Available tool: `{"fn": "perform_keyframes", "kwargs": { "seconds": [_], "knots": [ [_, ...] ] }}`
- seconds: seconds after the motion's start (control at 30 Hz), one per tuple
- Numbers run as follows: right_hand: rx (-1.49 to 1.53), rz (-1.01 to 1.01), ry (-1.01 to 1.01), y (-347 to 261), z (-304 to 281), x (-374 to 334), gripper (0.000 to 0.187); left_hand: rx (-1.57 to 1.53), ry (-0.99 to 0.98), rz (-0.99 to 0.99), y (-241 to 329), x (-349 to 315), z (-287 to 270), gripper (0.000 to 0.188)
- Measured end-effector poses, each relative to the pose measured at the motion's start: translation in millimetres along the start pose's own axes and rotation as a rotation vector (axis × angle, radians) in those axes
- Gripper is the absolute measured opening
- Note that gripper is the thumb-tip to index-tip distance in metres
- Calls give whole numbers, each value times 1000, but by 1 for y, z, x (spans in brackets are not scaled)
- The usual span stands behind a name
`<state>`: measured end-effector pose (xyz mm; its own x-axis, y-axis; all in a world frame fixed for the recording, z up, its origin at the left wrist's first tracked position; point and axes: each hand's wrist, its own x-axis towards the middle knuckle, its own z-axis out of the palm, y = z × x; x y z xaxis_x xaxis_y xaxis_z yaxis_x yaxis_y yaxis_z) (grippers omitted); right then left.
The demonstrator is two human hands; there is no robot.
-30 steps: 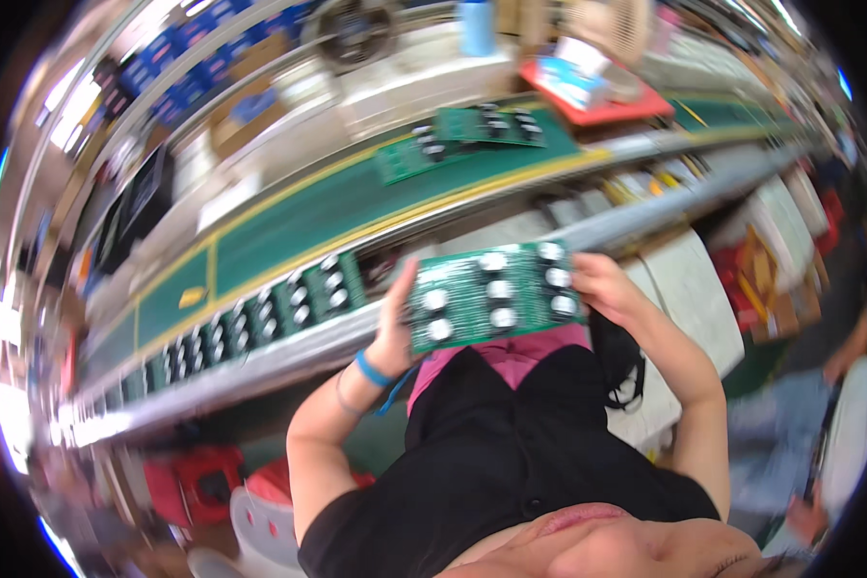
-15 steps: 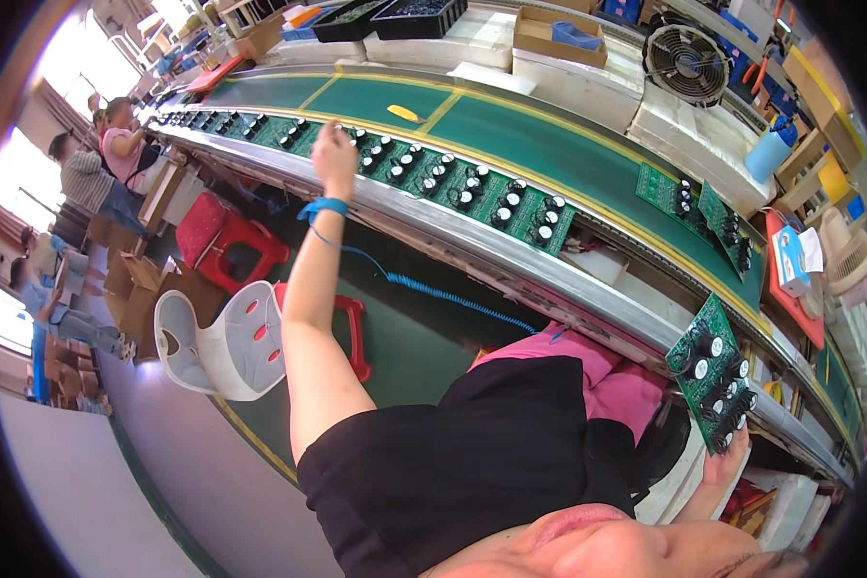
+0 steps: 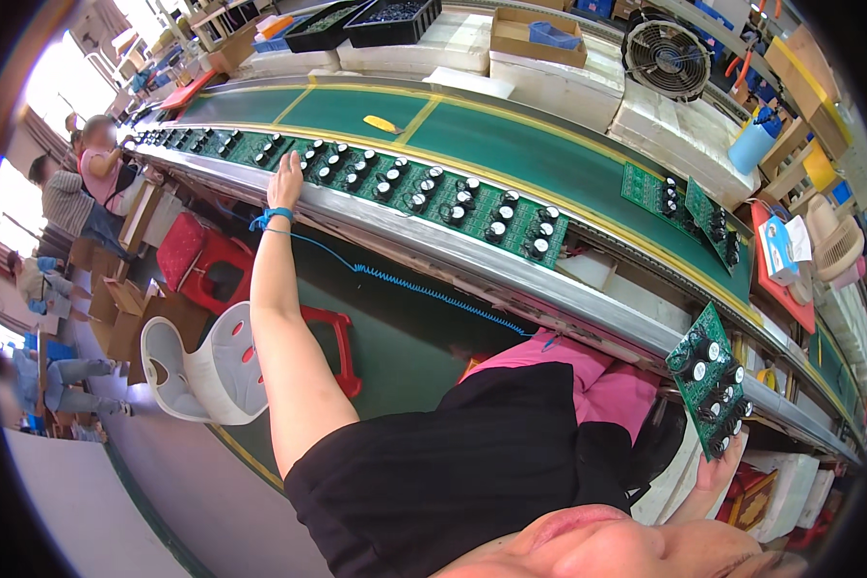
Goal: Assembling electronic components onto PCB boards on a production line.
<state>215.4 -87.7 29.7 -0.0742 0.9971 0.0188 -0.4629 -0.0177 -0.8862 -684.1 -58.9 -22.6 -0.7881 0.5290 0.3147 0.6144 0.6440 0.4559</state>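
Note:
My left hand [image 3: 286, 181], with a blue wrist strap [image 3: 274, 216] on it, reaches far to the left with its fingers stretched out. Its fingertips are at the near edge of a long row of green circuit boards [image 3: 424, 191], which carry black and white round parts. I cannot tell whether they press on a board. At the lower right my right hand [image 3: 719, 464] grips the lower end of one circuit board [image 3: 696, 393], held tilted in front of the metal rail. The board hides some of its fingers.
Behind the row runs a green conveyor belt [image 3: 496, 133] with a yellow object [image 3: 382, 124] on it. More circuit boards [image 3: 643, 189] lie at its right. A coiled blue cord [image 3: 424, 291] trails from my wrist strap. A white chair [image 3: 217, 371] and red stools [image 3: 207, 260] stand left; people sit beyond.
My left hand has moved left along the row, and its curled fingers have straightened. My right hand still holds the circuit board. The whole view has shifted slightly.

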Motion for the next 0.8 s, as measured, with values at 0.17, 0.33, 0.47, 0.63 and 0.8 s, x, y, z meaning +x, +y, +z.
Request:
{"fn": "perform_keyframes", "kwargs": {
  "seconds": [0.17,0.33,0.47,0.63,0.8],
  "knots": [
    [14,-27,15,4,1,-1,45,-67,4,191,21,-31,-7,52],
    [-24,-33,75,1,3,-9,44,159,-93,572,54,-76,23,36],
    [-96,-19,126,-2,-1,-14,44,-221,-267,611,130,-154,10,38],
    [40,-27,134,-10,-2,-33,40,-384,-551,793,219,-228,10,42],
    [99,-70,178,-14,-13,-57,38,-411,-776,1157,313,-286,17,48]
  ]
}}
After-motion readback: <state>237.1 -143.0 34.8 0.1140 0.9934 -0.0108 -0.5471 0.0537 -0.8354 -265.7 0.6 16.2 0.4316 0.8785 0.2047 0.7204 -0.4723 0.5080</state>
